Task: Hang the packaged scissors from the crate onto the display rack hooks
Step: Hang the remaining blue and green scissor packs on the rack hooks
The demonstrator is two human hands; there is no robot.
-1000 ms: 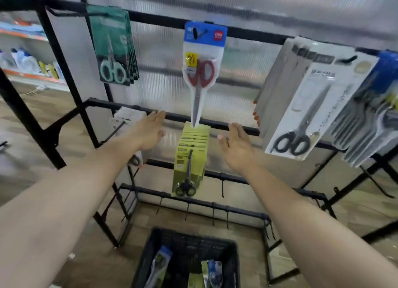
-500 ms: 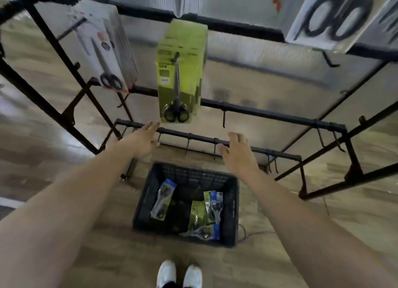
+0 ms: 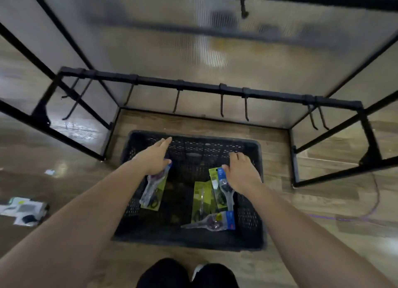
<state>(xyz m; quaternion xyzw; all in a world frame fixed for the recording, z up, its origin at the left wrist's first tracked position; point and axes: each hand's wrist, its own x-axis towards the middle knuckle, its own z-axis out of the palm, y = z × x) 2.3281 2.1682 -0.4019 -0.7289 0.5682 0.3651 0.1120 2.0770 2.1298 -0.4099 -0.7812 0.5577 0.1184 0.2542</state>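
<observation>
Over the black crate (image 3: 249, 227), your left grip (image 3: 155, 158) is spread flat above one scissors pack (image 3: 151, 193). Your right grip (image 3: 240, 172) hangs loosely bent, thumb beside a blue-topped pack (image 3: 224, 186); contact cannot be confirmed. Beyond both grips stand the rack hooks (image 3: 221, 102).

Head view, steeply downward, above the crate (image 3: 193, 240), rack rail (image 3: 193, 87) ahead

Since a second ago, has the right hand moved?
Yes. The right hand dropped from above the rack's bottom rail to below it, and is now over the crate.
</observation>
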